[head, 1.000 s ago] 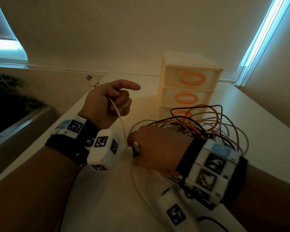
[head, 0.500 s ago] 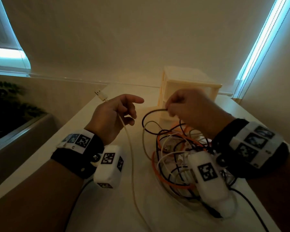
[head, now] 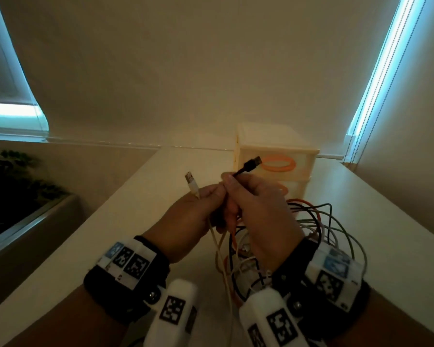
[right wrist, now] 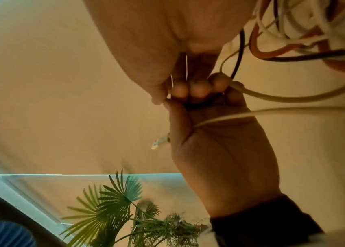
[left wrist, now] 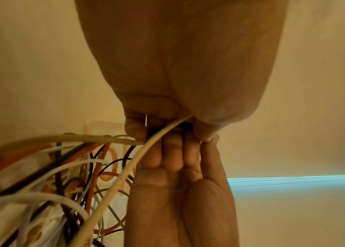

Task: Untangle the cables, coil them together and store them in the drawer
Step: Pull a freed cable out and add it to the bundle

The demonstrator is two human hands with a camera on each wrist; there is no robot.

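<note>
Left of the drawer unit [head: 273, 156], the left hand [head: 191, 216] pinched the white cable [head: 191, 184]. The right hand [head: 258, 209] had risen from the tangle [head: 318, 226], pinching the black cable [head: 248, 167] alongside: ends gathered, coiling could start.

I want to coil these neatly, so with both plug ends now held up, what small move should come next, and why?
Probably draw both hands up and away from the tangled pile. The left hand holds the white cable, the right hand the black cable, and both still trail into the pile.
</note>
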